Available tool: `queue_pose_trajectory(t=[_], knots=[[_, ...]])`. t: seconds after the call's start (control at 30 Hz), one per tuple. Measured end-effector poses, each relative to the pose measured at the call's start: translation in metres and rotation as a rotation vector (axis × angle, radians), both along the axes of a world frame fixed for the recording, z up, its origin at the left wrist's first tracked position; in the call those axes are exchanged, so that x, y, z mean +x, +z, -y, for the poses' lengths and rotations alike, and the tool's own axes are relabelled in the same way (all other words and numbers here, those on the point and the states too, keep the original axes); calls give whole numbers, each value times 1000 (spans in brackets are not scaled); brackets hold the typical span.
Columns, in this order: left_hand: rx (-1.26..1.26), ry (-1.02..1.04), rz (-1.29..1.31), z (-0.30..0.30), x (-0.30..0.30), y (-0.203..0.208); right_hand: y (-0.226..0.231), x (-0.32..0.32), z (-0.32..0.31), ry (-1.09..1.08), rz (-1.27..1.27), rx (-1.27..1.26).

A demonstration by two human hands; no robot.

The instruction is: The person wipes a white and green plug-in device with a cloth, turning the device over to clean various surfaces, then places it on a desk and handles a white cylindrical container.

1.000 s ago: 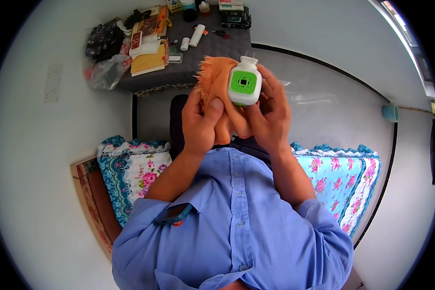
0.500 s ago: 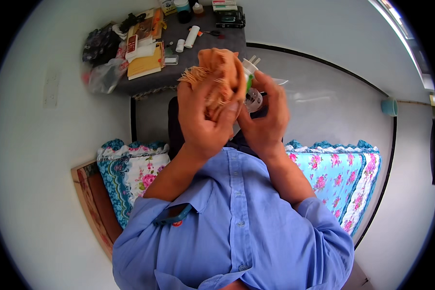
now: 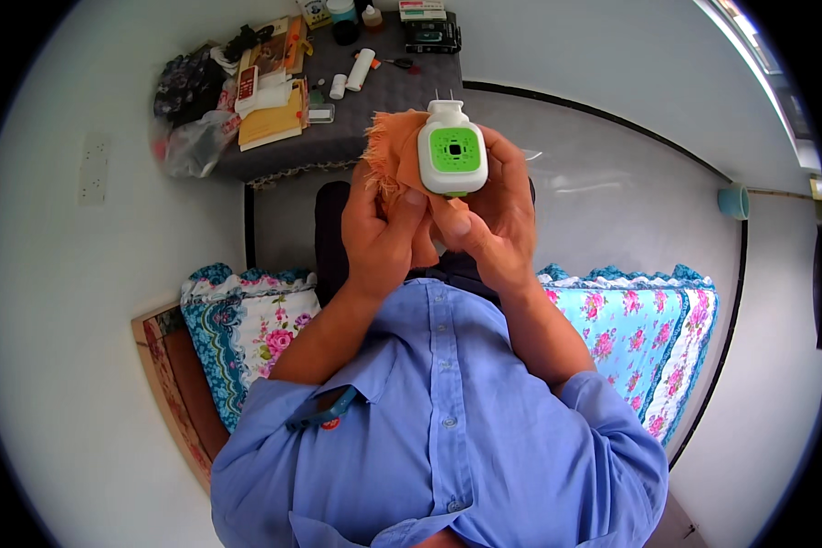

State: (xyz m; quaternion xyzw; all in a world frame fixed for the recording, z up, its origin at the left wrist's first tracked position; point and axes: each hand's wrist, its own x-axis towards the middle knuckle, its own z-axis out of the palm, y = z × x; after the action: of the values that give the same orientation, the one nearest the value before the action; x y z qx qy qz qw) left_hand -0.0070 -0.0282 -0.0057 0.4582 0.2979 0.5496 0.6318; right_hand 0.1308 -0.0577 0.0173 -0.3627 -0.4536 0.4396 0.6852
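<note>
A white plug-in vaporizer with a green face and two metal pins at its far end is held up in front of my chest, its green side turned up. My right hand is closed around its right side and underside, the thumb below its near end. Bunched against its left side is an orange cloth with a frayed edge. My left hand grips this cloth, thumb on top. Part of the cloth hangs down between both hands. The underside of the vaporizer is hidden.
Beyond my hands stands a table with a dark grey cover, bearing papers, a white and red handset, white bottles, scissors and boxes. Flowered bedding lies on both sides of me. A teal cup is at the right wall.
The vaporizer has turned so its green face shows and its pins point away. The cloth has dropped lower and moved behind and left of it; my left hand has come down slightly.
</note>
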Motion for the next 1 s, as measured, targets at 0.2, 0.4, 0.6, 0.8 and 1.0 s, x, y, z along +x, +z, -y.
queue_pose_trajectory(t=[0.2, 0.4, 0.6, 0.8, 1.0], knots=[[172, -5, -357, -2, -4, 7, -1, 5, -5, -202, -31, -32], [661, 137, -801, -9, -13, 5, -1, 9, -4, -146, 53, -78], [171, 47, -380, -9, -7, 15, -1, 14, -1, -60, 212, -141], [524, -90, -565, -11, -21, 5, 7, 10, -7, -161, 63, -113], [-38, 7, -40, -18, -14, 10, 3, 13, 0, 63, -25, -116]])
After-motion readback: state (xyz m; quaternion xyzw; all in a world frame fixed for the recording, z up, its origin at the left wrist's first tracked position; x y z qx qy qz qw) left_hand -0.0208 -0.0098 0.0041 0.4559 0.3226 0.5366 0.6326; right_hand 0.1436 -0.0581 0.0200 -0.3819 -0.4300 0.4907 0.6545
